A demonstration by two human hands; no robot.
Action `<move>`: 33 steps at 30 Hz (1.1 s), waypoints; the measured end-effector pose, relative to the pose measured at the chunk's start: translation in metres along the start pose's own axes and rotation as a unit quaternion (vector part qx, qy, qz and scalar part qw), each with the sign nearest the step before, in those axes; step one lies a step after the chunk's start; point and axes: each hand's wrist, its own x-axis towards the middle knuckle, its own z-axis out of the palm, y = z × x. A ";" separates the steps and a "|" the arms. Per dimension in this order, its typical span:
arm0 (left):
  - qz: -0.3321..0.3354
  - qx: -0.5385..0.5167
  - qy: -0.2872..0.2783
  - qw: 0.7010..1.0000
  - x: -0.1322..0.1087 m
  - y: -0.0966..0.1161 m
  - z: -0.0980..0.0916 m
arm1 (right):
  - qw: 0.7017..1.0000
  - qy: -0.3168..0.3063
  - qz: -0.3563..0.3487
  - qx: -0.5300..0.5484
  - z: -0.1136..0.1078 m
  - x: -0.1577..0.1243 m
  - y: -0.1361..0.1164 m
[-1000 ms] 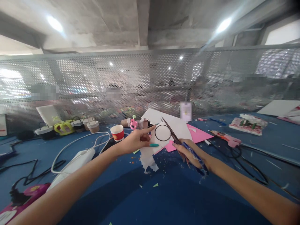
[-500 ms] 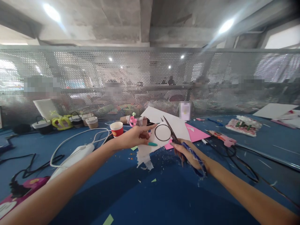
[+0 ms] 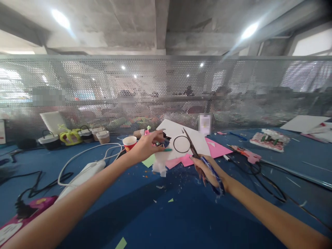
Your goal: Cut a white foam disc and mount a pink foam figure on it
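Note:
My left hand (image 3: 149, 146) is closed, its thumb and fingers brought together over a thin, ragged scrap of white paper (image 3: 160, 167). Motion blurs the scrap's upper part. In my right hand (image 3: 206, 169) is a pair of scissors (image 3: 192, 145) with blue wrapping on the handles; the blades point up and away, slightly apart. Between the hands a black circle outline (image 3: 181, 152) shows against a white sheet (image 3: 193, 133); I cannot tell whether it is drawn or a loose ring. Pink paper (image 3: 218, 148) and green paper (image 3: 148, 160) lie partly under the white sheet.
A red paper cup (image 3: 129, 142) stands left of my left hand. A white power strip (image 3: 85, 174) with cables lies nearer. Small basket-like cups (image 3: 49, 141) line the back left. At right are a pink glue gun (image 3: 252, 156) and a decorated block (image 3: 268, 141).
My left fingers, stretched over the sheet before, have curled together and drawn left. The white scrap has shifted up, uncovering pink and green paper. The scissors have barely moved.

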 end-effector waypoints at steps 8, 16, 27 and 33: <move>0.063 -0.062 -0.097 0.991 -0.036 0.023 0.059 | 0.990 0.072 0.048 0.108 0.008 0.007 0.018; -0.155 -0.527 -0.047 0.834 -0.046 -0.002 0.106 | 0.999 -0.025 0.031 -0.018 0.014 -0.003 -0.013; -0.218 -0.515 -0.043 0.828 -0.050 0.006 0.099 | 0.995 -0.074 0.063 -0.017 0.011 -0.003 -0.009; -0.219 -0.536 -0.073 0.812 -0.054 0.008 0.103 | 0.997 -0.072 0.021 -0.031 0.010 -0.009 -0.013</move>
